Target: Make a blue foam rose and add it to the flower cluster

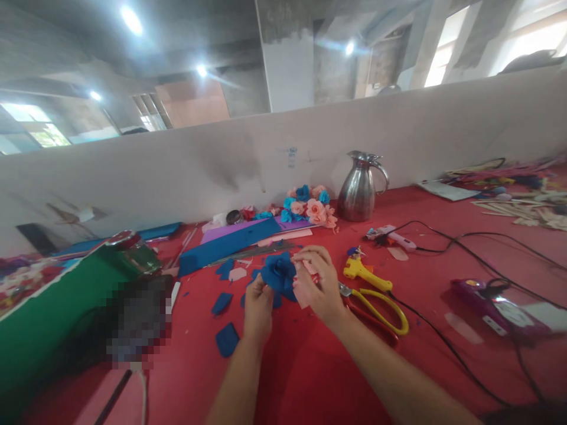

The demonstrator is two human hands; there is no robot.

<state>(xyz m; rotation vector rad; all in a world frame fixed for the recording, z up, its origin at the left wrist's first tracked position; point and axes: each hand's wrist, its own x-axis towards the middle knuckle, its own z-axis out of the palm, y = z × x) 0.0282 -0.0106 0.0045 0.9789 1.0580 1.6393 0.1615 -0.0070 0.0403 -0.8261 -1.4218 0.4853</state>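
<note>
A dark blue paper flower [280,274] with curled layered petals is between my hands above the red table. My left hand [258,307] pinches it from below on its left side. At its right edge is my right hand [322,283], fingers curled around what looks like a pink paper petal [303,291]; the fingertips are close to the blue flower, and whether they touch it I cannot tell. Loose blue paper petals [227,339] lie to the left and under the flower. A pink paper scrap [237,274] lies among them.
Yellow-handled cutters [385,307] and a yellow glue gun [365,273] lie right of my right hand. Black cables cross the right side near a purple device [500,310]. Behind are blue paper strips [230,245], finished paper flowers [310,206] and a steel jug [359,189]. A green board [57,307] stands left.
</note>
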